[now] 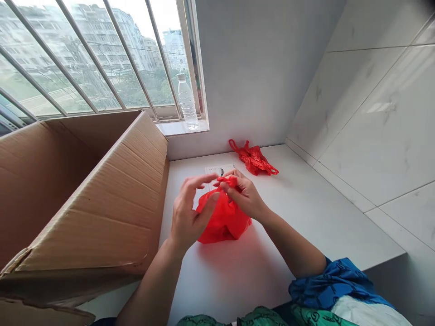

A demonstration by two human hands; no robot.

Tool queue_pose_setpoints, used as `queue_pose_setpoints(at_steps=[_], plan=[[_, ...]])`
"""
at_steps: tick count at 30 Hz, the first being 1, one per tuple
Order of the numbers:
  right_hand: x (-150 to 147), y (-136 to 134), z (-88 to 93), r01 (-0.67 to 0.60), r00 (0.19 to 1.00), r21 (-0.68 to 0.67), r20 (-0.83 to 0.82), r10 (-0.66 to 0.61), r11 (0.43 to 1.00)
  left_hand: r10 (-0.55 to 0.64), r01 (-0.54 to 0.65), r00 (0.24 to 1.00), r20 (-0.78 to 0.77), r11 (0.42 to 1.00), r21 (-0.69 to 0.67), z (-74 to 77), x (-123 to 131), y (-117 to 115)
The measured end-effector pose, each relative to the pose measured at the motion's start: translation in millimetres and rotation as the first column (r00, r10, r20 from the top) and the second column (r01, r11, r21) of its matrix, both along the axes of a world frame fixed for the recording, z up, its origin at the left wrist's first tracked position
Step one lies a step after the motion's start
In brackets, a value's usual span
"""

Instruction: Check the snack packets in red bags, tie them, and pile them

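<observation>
A filled red plastic bag (222,219) sits on the white counter (306,213) in front of me. My right hand (243,192) is closed around the gathered red handles at the bag's top. My left hand (188,213) is beside the bag on its left, fingers spread and partly curled, thumb touching the bag's upper side. A second, crumpled red bag (254,158) lies farther back on the counter, apart from both hands. A small white paper with dark print (219,170) lies flat just behind my hands.
A large open cardboard box (84,199) fills the left side, its flap reaching close to my left hand. A clear water bottle (187,102) stands on the windowsill below the barred window. Tiled wall rises on the right; the counter's front edge is at lower right.
</observation>
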State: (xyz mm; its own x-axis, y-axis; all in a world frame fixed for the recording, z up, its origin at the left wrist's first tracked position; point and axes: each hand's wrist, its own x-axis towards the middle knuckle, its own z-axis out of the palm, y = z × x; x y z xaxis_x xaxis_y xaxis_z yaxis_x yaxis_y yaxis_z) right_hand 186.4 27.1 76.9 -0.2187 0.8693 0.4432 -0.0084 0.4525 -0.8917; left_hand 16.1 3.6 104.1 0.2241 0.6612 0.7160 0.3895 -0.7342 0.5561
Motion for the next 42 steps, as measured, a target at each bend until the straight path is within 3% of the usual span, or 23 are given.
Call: queue_pose_setpoints(at_steps=[3,5,7,9,11,14,16,19,23,26,28,30,33,37,42], plan=[[2.0,2.9,1.3,-0.065,0.991,-0.165,-0.130,0.044,0.984,0.013,-0.010,1.000,0.015,0.973,-0.232,-9.0,2.3,6.1],[4.0,4.8,2.0,-0.065,0.988,-0.222,-0.149,0.032,0.973,-0.103,0.095,0.995,0.009,0.871,-0.482,-16.2,5.0,10.1],[6.6,7.7,0.8,-0.026,0.988,-0.243,-0.156,-0.013,0.970,-0.222,0.234,0.970,0.103,0.719,-0.655,-22.4,6.4,14.0],[9.5,11.4,-2.2,-0.010,0.979,-0.265,-0.198,-0.045,0.964,-0.263,0.365,0.930,0.258,0.569,-0.736,-26.5,5.4,18.3],[11.8,15.0,-5.5,-0.028,0.962,-0.295,-0.268,-0.055,0.955,-0.232,0.467,0.884,0.406,0.454,-0.759,-29.0,3.0,23.1],[13.0,17.2,-7.6,-0.082,0.944,-0.321,-0.328,-0.030,0.944,-0.122,0.566,0.816,0.566,0.367,-0.738,-32.6,0.9,30.3],[13.5,16.1,-6.0,-0.114,0.947,-0.295,-0.321,0.014,0.949,-0.059,0.596,0.784,0.618,0.350,-0.723,-35.9,1.8,33.8],[17.0,12.0,-0.4,-0.175,0.962,-0.201,-0.246,0.123,0.964,-0.020,0.612,0.757,0.653,0.371,-0.699,-40.9,4.5,35.8],[24.5,6.0,5.2,-0.224,0.972,-0.057,0.063,0.228,0.973,0.010,0.618,0.738,0.675,0.390,-0.682,-41.3,6.6,33.8],[25.8,3.4,3.2,-0.078,0.935,0.145,0.354,0.022,0.986,0.051,0.588,0.741,0.669,0.431,-0.684,-36.9,6.3,31.7],[24.2,4.1,-0.8,0.013,0.855,0.295,0.491,-0.163,0.955,0.054,0.579,0.741,0.669,0.452,-0.678,-34.3,5.5,31.1],[21.7,6.4,-5.7,0.046,0.788,0.394,0.550,-0.276,0.918,0.050,0.584,0.740,0.670,0.446,-0.678,-33.3,4.2,31.1],[18.7,10.4,-12.0,0.089,0.754,0.487,0.536,-0.378,0.869,0.044,0.603,0.742,0.669,0.391,-0.695,-33.9,2.1,30.9],[17.8,11.7,-13.7,0.084,0.739,0.584,0.507,-0.443,0.808,0.029,0.642,0.736,0.677,0.289,-0.710,-35.0,-0.6,31.5],[24.2,10.2,-8.7,0.019,0.808,0.592,0.465,-0.361,0.806,0.099,0.697,0.674,0.732,0.244,-0.675,-42.7,-8.3,42.6]])
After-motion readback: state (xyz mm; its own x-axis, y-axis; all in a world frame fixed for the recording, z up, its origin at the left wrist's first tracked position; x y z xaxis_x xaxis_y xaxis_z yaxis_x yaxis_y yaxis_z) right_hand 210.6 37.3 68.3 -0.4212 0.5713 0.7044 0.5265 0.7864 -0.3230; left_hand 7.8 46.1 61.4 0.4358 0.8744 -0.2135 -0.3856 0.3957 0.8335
